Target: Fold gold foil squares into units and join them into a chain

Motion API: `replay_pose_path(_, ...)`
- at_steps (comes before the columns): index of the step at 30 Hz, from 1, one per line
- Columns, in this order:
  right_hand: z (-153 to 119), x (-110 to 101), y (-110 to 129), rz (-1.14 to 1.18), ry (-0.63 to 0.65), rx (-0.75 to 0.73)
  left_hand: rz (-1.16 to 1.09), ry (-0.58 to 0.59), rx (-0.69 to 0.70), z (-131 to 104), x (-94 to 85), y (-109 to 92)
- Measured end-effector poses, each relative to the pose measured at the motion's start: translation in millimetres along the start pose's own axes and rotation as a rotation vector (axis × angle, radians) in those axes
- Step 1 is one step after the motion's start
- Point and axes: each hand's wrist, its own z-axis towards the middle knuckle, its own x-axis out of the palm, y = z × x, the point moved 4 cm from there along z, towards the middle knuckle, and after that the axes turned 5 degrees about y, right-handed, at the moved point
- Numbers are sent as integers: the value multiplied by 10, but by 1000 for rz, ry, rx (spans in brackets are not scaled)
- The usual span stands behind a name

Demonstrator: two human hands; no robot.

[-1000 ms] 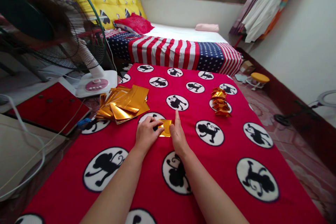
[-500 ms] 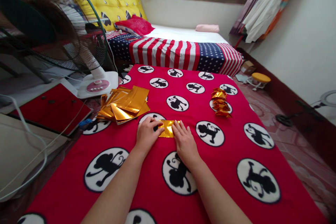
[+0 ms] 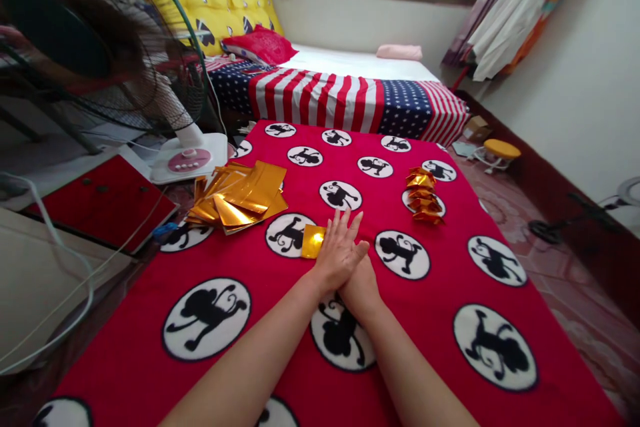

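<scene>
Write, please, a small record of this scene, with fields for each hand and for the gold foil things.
left hand: fingers extended, laid over the right hand
right hand: mostly covered by the left hand; finger pose not visible
gold foil sheet: lying flat, its right side hidden by the hands
gold foil pile: loose overlapping sheets, to the left
folded gold foil pieces: in a row, to the right
surface: monkey-print red cloth

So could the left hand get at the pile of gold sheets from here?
Probably yes: the left hand lies over the right hand, and nothing upright blocks the way to the gold sheets.
</scene>
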Motion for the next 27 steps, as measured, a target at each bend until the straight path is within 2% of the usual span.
replay_pose_path(3,-45,-74,37,-58,58,30,9,17,-29,3,-24,117)
replay_pose_path(6,-63,-115,69,-81,79,48,49,37,-19,-20,-46,124)
replay_pose_path(10,-61,-109,77,-77,99,59,136,59,-21,-83,-103,148)
replay_pose_path(15,-59,-99,59,-91,123,80,296,50,-21,-187,-200,293)
replay_pose_path(22,-47,-85,49,-95,130,72,574,-3,-41,-366,-402,516)
replay_pose_path(27,-54,-84,25,-34,77,48,533,-62,-92,-460,-562,637)
